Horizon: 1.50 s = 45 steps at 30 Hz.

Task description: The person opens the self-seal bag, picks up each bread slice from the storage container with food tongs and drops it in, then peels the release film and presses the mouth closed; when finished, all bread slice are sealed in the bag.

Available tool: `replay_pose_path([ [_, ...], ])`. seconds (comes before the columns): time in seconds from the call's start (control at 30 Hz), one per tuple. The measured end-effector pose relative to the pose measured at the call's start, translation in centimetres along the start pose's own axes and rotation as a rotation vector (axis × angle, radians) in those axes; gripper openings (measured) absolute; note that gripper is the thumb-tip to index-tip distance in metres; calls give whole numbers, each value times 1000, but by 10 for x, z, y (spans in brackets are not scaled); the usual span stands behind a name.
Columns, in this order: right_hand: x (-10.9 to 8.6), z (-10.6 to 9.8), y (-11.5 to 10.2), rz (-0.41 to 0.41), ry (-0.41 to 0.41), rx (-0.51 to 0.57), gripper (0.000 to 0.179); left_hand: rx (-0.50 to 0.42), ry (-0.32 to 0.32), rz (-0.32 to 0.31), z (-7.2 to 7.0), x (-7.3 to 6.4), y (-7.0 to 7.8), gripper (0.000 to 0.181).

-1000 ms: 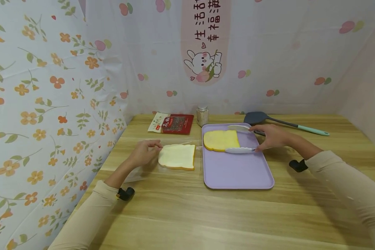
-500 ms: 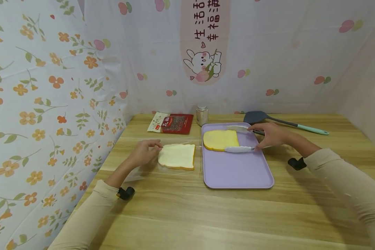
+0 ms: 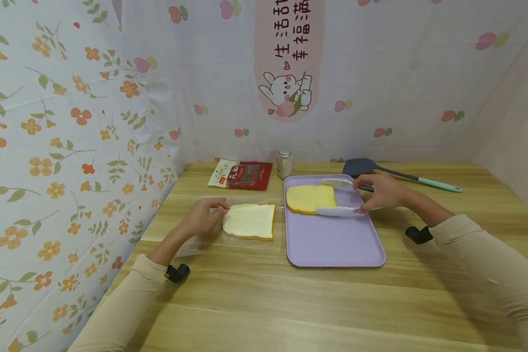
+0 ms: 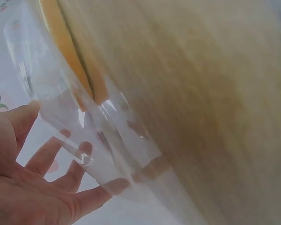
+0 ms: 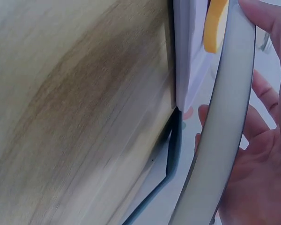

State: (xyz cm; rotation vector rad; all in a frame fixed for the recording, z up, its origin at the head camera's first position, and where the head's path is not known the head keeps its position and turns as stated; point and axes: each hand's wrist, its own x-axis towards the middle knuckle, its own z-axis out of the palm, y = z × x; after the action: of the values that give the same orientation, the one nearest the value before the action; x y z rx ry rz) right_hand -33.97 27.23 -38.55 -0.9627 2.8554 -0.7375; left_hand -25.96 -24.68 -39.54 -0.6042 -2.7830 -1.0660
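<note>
From here the yellow slice [image 3: 310,199] lies just left of the right hand [image 3: 384,190], lengthwise with the spread tongs [image 3: 338,211] that hand grips — the left hand [image 3: 204,215], fingers parted, touches clear film [image 4: 51,89].

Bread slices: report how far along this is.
Done, it seems: the pale slice lies in or on the clear plastic; which, I cannot tell. In hand: the left hand holds the plastic's edge; the right hand holds the tongs, a tip on each side of the yellow slice. Remaining, probably: lifting that slice from the lilac tray to the pale one.
</note>
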Motion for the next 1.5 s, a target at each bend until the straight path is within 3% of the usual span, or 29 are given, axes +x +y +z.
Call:
replay_pose_path([
  [0.23,-1,-2,-5,2,16,14,66,1,6,-2,0,1,-1,13],
  [0.4,-1,-1,-6,-2,-6,-39,72,2,5,-14,0,0,2,13],
  [0.73,4,-4,2,-21,-120,-40,87,13,-12,-14,0,0,0,13],
  [1.07,17,-11,-2,38,-238,-7,93,9,-17,-15,0,0,-2,13],
  [1.5,14,-7,-1,43,-208,11,95,29,-12,-15,0,1,-2,13],
])
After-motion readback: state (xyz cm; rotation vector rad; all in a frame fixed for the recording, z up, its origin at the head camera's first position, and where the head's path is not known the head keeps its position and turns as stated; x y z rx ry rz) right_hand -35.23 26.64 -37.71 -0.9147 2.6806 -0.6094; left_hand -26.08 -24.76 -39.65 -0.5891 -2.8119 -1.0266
